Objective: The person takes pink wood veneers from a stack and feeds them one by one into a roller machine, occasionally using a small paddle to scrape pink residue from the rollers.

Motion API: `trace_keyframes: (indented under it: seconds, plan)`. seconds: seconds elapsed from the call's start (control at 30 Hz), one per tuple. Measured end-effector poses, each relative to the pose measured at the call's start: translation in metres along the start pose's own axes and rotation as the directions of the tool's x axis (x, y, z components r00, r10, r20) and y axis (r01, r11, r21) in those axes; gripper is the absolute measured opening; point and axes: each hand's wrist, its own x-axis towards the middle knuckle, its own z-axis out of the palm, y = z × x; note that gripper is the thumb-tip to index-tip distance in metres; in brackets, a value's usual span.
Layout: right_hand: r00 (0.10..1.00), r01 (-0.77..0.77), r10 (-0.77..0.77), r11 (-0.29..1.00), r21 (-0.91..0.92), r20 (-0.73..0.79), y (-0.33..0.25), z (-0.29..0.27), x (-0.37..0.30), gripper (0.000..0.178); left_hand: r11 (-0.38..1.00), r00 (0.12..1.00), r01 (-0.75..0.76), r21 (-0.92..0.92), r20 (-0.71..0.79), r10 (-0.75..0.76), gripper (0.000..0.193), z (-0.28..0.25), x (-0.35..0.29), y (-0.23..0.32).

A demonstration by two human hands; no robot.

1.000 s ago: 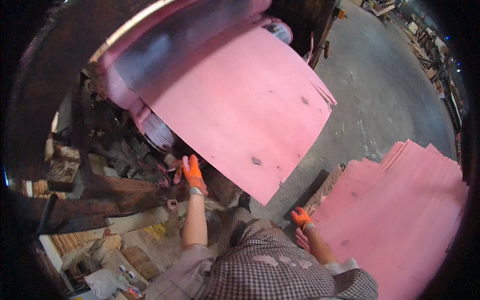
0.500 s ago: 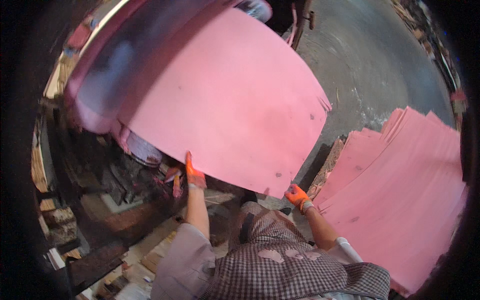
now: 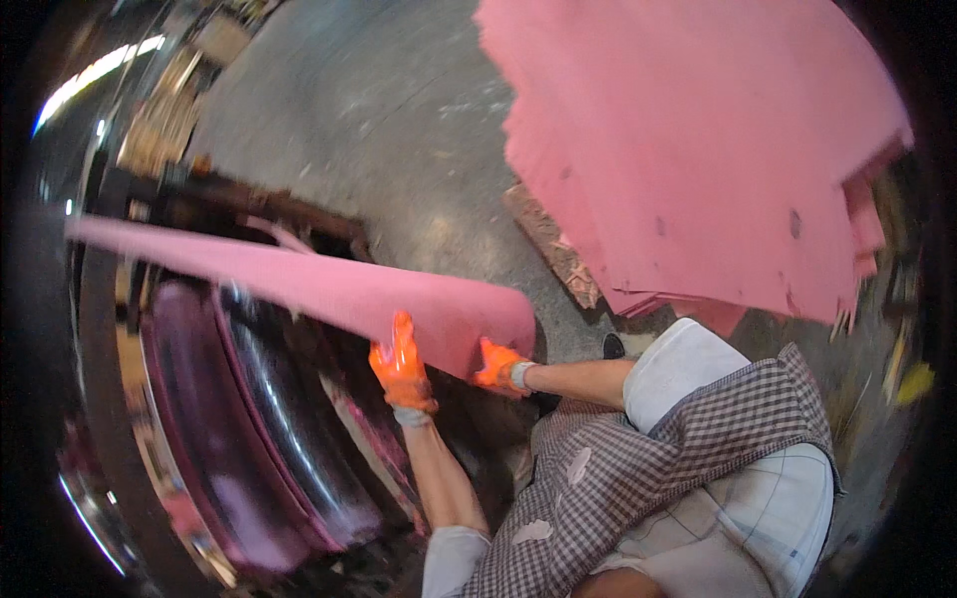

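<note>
A thin, pink-coated veneer sheet (image 3: pixel 369 289) is held up in front of me, bowed and seen at a steep slant. Its far end reaches left past the rollers. My left hand (image 3: pixel 402 374), in an orange glove, is closed on the near edge with the thumb over the top. Farther right along that edge, my right hand (image 3: pixel 501 367), also gloved in orange, pinches the sheet near its corner. The fingers under the sheet are hidden. A stack of pink veneer sheets (image 3: pixel 688 159) with ragged edges lies to the right, apart from the held one.
Two long, pink-smeared rollers, one dull (image 3: pixel 214 429) and one dark and shiny (image 3: pixel 289 419), stand low at left. A rough wooden board (image 3: pixel 553 244) shows under the stack's left edge. Grey concrete floor (image 3: pixel 399 110) spreads beyond, with piled light wood (image 3: pixel 159 125) at far left.
My view has turned right. The held sheet, earlier broad and flat over the rollers, now slants nearly edge-on beside them. The stack appears higher and nearer the middle. Both hands keep their hold.
</note>
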Motion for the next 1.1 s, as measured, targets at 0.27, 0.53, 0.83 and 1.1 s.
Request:
trace_keyframes:
  seconds: [0.27,0.53,0.83,1.1]
  plan:
    - [0.930,0.364,-0.302,0.830,0.422,-0.208,0.111,-0.203,-0.032,0.075,0.984,0.672,-0.001,0.180,0.729,-0.133,0.050,0.287,0.037,0.157]
    - [0.632,-0.660,0.597,0.749,0.061,-0.495,0.367,-0.288,-0.181,0.043,0.906,0.738,0.296,-0.303,0.674,-0.016,0.077,0.320,0.002,0.078]
    - [0.880,-0.259,0.471,0.580,-0.772,0.059,0.482,-0.197,-0.192,0.039,0.959,0.944,0.251,0.133,-0.252,-0.212,0.052,-0.020,-0.094,-0.059]
    - [0.914,-0.365,0.288,0.890,-0.274,-0.285,0.310,-0.155,-0.022,0.054,0.933,0.427,0.131,-0.334,-0.831,-0.357,0.064,-0.174,-0.237,-0.069]
